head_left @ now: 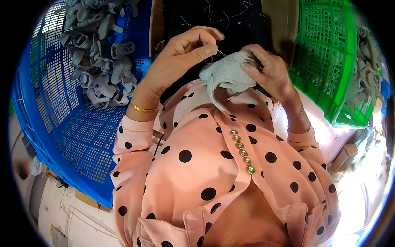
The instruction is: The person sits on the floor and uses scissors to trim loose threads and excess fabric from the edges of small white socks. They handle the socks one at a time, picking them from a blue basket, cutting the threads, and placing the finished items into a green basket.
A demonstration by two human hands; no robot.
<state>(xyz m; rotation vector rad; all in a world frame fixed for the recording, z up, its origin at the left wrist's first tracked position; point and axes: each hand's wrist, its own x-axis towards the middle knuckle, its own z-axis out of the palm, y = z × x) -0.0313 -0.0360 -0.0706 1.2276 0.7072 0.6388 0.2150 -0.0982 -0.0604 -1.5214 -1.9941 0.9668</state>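
A small grey fabric piece [224,76] — soft, matte, with a rounded upper edge and a narrower tail hanging down — sits close in front of the person's chest, between both hands and above a dark cloth [214,16] flecked with loose threads. Its long axis runs roughly up and down, the broad curved end uppermost, the tail drooping toward the pink polka-dot blouse [205,164]. The right hand [269,72] grasps the piece along its right edge, fingers curled over the top. The left hand [181,57] pinches a thin needle [221,52] between thumb and forefinger, its tip just at the fabric's upper edge. To the left stands a blue plastic lattice crate [78,136] holding a heap of similar grey pieces [98,49]; to the right, a green lattice crate [329,49].
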